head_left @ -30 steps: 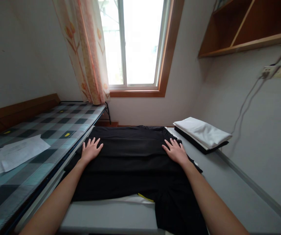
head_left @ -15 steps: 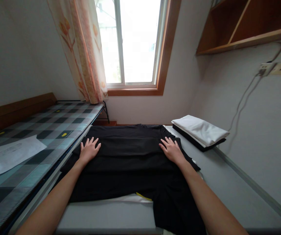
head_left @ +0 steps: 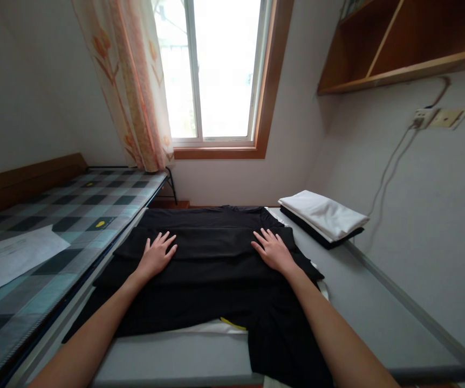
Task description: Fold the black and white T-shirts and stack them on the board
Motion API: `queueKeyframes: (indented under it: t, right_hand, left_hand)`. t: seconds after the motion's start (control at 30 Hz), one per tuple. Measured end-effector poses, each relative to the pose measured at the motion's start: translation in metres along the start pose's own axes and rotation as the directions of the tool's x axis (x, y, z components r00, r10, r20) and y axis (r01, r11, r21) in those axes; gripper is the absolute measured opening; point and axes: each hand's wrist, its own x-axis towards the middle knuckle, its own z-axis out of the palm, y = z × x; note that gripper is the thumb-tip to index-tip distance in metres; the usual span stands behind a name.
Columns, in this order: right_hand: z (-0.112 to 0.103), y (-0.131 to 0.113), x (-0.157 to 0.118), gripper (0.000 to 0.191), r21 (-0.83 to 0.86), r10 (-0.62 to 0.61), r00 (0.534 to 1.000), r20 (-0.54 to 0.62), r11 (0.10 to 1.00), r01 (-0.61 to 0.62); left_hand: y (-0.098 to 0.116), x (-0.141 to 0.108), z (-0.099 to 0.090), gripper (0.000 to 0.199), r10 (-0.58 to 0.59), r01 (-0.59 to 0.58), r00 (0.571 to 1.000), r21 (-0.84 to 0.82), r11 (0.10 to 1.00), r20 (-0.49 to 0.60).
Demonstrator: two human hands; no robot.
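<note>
Evidently, a black garment [head_left: 212,269] is spread across the table [head_left: 179,358], and both hands are laid on its upper surface. The left hand [head_left: 157,257] is placed toward the garment's left part and the right hand [head_left: 273,250] toward its right part, with a broad stretch of dark fabric left between them. The two are held well apart, palms down, fingers fanned out, and nothing is gripped by either; how firmly the cloth is pressed cannot be told. Low ridges are formed in the fabric from side to side, and a sleeve [head_left: 289,339] is stretched toward the near edge of the table at the right. Under the garment's near edge, a strip of white cloth [head_left: 204,327] is exposed, bordered in one place by a yellow edging [head_left: 232,323].

Near the garment's far right corner, a folded white cloth [head_left: 321,213] is stacked on a folded black cloth [head_left: 332,243], close to the wall. To the left of the table, a checked mattress [head_left: 70,229] is seen, on which paper [head_left: 18,256] is laid. Beyond, the window [head_left: 224,70] is partly covered by a flowered curtain [head_left: 135,97].
</note>
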Motion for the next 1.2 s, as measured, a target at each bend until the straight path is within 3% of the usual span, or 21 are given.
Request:
queueKeyframes:
  t: [0.3, 0.6, 0.87, 0.93, 1.03, 1.13, 1.2]
  right_hand:
    - [0.001, 0.002, 0.001, 0.066, -0.003, 0.021, 1.000, 0.015, 1.000, -0.021]
    - [0.001, 0.007, 0.002, 0.067, -0.039, 0.151, 0.988, 0.028, 0.988, -0.150]
    - [-0.003, 0.023, 0.002, 0.073, -0.016, 0.336, 0.940, 0.056, 0.942, -0.336]
    - [-0.003, 0.020, 0.000, 0.072, -0.055, 0.317, 0.949, -0.006, 0.947, -0.317]
    - [-0.002, 0.011, -0.001, 0.069, -0.109, 0.181, 0.977, -0.115, 0.975, -0.194]
    - [0.000, 0.002, 0.001, 0.068, -0.076, 0.034, 0.996, -0.085, 0.996, -0.040]
    - [0.001, -0.001, 0.002, 0.068, -0.046, 0.009, 1.000, -0.026, 0.999, -0.010]
  left_hand:
    - [0.006, -0.002, -0.004, 0.051, -0.017, 0.018, 0.999, -0.019, 1.000, 0.030]
    - [0.004, -0.002, -0.002, 0.051, -0.011, 0.011, 1.000, -0.030, 0.999, 0.011]
    - [0.007, -0.004, -0.007, 0.051, -0.011, 0.012, 1.000, -0.031, 0.999, 0.023]
    - [0.008, -0.004, -0.007, 0.050, -0.010, 0.011, 1.000, -0.030, 0.999, 0.025]
    - [0.007, -0.003, -0.006, 0.051, -0.011, 0.011, 1.000, -0.030, 0.999, 0.026]
    - [0.006, -0.003, -0.005, 0.051, -0.009, 0.009, 1.000, -0.032, 0.999, 0.021]
    - [0.006, -0.002, -0.005, 0.051, -0.009, 0.010, 1.000, -0.031, 0.999, 0.022]
